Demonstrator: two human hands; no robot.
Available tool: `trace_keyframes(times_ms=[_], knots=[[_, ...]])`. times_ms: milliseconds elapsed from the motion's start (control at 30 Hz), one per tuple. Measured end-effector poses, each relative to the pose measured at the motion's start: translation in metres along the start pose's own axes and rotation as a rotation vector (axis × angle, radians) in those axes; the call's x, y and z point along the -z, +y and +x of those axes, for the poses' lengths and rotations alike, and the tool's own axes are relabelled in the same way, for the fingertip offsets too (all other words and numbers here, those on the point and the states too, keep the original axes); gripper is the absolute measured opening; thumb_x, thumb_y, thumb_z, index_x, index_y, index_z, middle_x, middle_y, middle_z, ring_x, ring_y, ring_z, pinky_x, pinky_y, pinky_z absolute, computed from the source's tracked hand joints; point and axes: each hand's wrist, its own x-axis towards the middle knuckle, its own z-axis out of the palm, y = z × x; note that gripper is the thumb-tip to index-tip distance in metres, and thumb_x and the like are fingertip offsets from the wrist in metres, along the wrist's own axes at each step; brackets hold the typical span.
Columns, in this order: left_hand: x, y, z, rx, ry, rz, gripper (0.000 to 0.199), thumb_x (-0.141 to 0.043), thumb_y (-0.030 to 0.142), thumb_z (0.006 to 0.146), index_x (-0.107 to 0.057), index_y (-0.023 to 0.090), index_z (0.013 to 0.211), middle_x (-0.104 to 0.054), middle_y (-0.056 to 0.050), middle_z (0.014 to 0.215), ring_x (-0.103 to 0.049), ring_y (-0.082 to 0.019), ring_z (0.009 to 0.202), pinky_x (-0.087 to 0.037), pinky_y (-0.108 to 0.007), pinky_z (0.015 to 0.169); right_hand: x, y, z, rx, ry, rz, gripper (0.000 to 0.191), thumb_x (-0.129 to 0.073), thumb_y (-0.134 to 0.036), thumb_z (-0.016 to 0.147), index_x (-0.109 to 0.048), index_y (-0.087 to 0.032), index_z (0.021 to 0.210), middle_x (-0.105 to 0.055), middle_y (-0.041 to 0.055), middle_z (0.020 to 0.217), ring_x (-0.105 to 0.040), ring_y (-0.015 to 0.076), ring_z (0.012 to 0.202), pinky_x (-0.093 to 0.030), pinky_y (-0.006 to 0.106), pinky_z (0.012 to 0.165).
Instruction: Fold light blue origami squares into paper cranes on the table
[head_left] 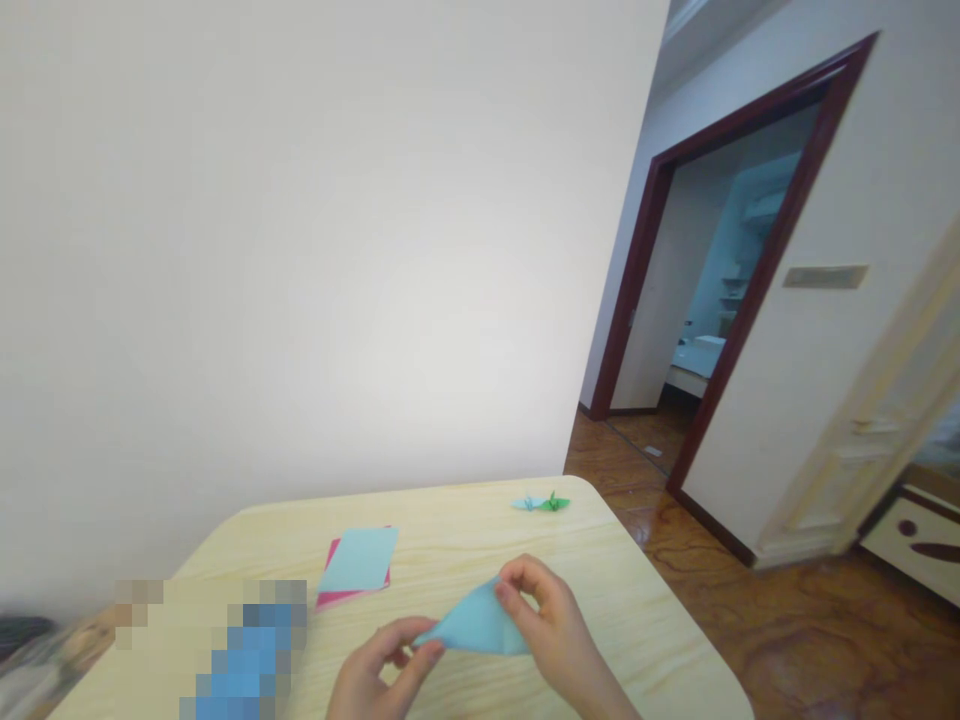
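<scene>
A light blue sheet of paper (480,622), folded into a triangle shape, is held between both hands over the wooden table. My left hand (384,665) pinches its left corner between thumb and finger. My right hand (546,618) grips the paper near its top, on the right side. Beyond the hands, a light blue folded paper figure (528,503) and a green folded paper figure (555,503) sit side by side near the table's far right corner. Left of the hands lies a light blue square sheet (361,559) on top of pink paper (340,599).
The pale wood-grain table (450,510) has rounded corners and stands against a white wall (337,250). A pixelated patch with blue in it (244,655) covers the table's left front. To the right are a brown floor (630,480) and a dark red door frame (776,270).
</scene>
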Motion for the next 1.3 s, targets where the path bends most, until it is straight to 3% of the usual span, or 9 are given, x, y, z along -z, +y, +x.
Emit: trace_keyframes(times_ms=[367, 600, 867, 1167, 1300], knots=[[-0.001, 0.000, 0.000, 0.104, 0.038, -0.264, 0.042, -0.064, 0.060, 0.061, -0.066, 0.018, 0.064, -0.069, -0.002, 0.061, -0.062, -0.018, 0.058, -0.050, -0.025, 0.056, 0.003, -0.004, -0.007, 0.088, 0.008, 0.018, 0.018, -0.048, -0.032, 0.085, -0.053, -0.020, 0.072, -0.053, 0.0008, 0.071, -0.051, 0.0159, 0.069, -0.040, 0.025, 0.064], [0.001, 0.003, -0.002, 0.026, 0.049, -0.212, 0.038, -0.058, 0.058, 0.068, -0.064, 0.022, 0.060, -0.074, -0.006, 0.083, -0.066, -0.024, 0.078, -0.050, -0.028, 0.062, 0.002, -0.005, -0.011, 0.110, 0.033, -0.018, 0.017, -0.047, -0.029, 0.084, -0.052, -0.020, 0.071, -0.052, 0.0012, 0.071, -0.050, 0.0167, 0.069, -0.040, 0.025, 0.063], [0.002, 0.006, -0.009, -0.132, 0.194, 0.008, 0.028, -0.060, 0.053, 0.070, -0.066, 0.026, 0.063, -0.073, -0.001, 0.077, -0.065, -0.022, 0.074, -0.047, -0.027, 0.059, -0.004, 0.004, -0.012, 0.116, 0.097, -0.010, 0.015, -0.047, -0.027, 0.084, -0.051, -0.020, 0.072, -0.053, 0.0008, 0.070, -0.051, 0.0166, 0.069, -0.040, 0.025, 0.064], [0.011, -0.001, -0.001, -0.023, 0.022, -0.152, 0.032, -0.055, 0.051, 0.074, -0.062, 0.021, 0.066, -0.070, -0.003, 0.072, -0.065, -0.022, 0.072, -0.051, -0.027, 0.060, -0.009, 0.006, -0.008, 0.082, 0.121, -0.031, 0.016, -0.046, -0.025, 0.084, -0.050, -0.019, 0.071, -0.052, 0.0002, 0.070, -0.050, 0.0156, 0.069, -0.039, 0.023, 0.063], [0.014, 0.001, 0.003, -0.163, 0.195, 0.021, 0.024, -0.059, 0.043, 0.073, -0.064, 0.023, 0.085, -0.070, -0.005, 0.089, -0.063, -0.024, 0.085, -0.051, -0.034, 0.073, -0.010, 0.003, -0.006, 0.094, 0.075, -0.096, 0.014, -0.048, -0.021, 0.083, -0.051, -0.019, 0.070, -0.053, 0.0000, 0.070, -0.051, 0.0152, 0.069, -0.039, 0.022, 0.064]])
